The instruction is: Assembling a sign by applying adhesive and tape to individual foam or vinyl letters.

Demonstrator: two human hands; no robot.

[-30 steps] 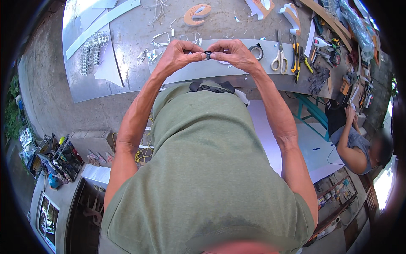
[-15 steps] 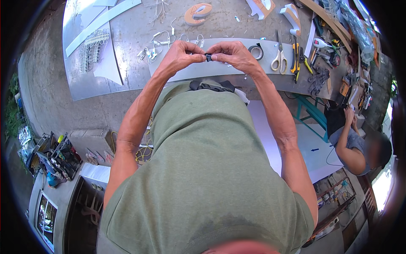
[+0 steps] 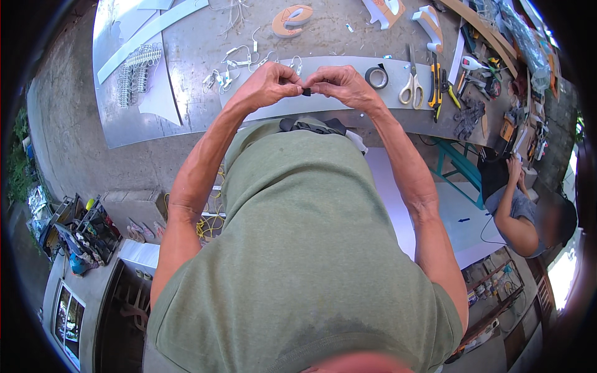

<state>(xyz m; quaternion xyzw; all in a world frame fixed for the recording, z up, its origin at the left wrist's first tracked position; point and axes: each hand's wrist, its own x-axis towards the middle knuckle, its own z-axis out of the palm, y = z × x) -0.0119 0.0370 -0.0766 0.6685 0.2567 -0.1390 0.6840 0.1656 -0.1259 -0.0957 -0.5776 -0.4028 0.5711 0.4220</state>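
Little has shifted since the earlier frames: your left hand [image 3: 268, 85] and right hand [image 3: 341, 84] stay raised together over the grey strip [image 3: 348, 67]. From the head view, you pinch a small black piece [image 3: 306, 92] between both hands' closed fingertips, the work on it seemingly unfinished; tape roll [image 3: 376, 76] and scissors [image 3: 410, 84] lie untouched nearby.

Small black piece [image 3: 306, 92], upper centre of frame: dark, short, likely tape scrap, exact shape too small to tell. Pinched between fingertips of left hand [image 3: 268, 86] and right hand [image 3: 341, 84], held in air above long pale grey strip [image 3: 348, 68] lying across tabletop. Mostly hidden by fingers.
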